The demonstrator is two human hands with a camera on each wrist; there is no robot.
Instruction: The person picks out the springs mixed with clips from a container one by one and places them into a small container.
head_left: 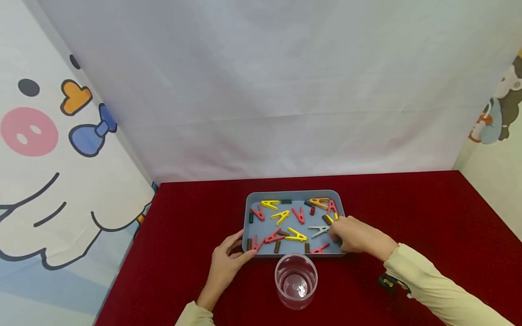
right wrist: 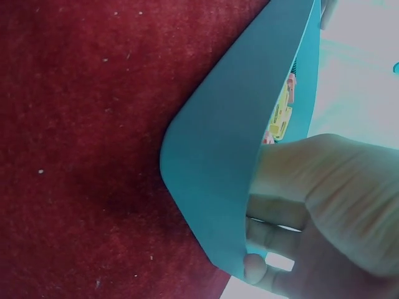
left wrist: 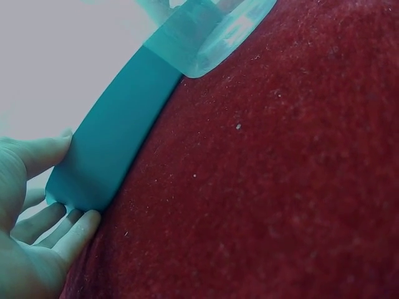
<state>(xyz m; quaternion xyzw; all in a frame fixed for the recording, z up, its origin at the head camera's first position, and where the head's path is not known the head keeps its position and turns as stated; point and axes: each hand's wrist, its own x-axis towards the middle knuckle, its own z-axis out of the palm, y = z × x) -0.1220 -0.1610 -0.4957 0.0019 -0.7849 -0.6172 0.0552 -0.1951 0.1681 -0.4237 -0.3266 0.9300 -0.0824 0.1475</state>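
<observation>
Steadying the tray [head_left: 293, 194], so it seems, a left hand [head_left: 227, 258] is shown in the head view cupped around its near left corner, thumb on the near side and fingers along the left wall. At the tray's right end, a right hand [head_left: 360, 233] is lowered over the rim; whether anything is pinched there cannot be told, as its fingertips are hidden. Inside the tray, A-shaped clips in yellow [head_left: 297, 235], red [head_left: 274, 236], orange [head_left: 320, 202] and grey [head_left: 317, 228] are scattered among ribbed coil springs [head_left: 307, 248], presumably contained by its raised walls. A clear round cup [head_left: 296, 283] is set by the tray's near side, perhaps for easy reach from either hand.

From the left wrist, the tray's smooth, rounded corner is seen grasped lightly between thumb and fingers, above a fuzzy red cloth [left wrist: 262, 168] flecked with lint.

From the right wrist, the tray's plain, matte outer wall is shown, with bent fingers dipped behind its rim and one fingertip visible at the edge. Clips are glimpsed beyond.
</observation>
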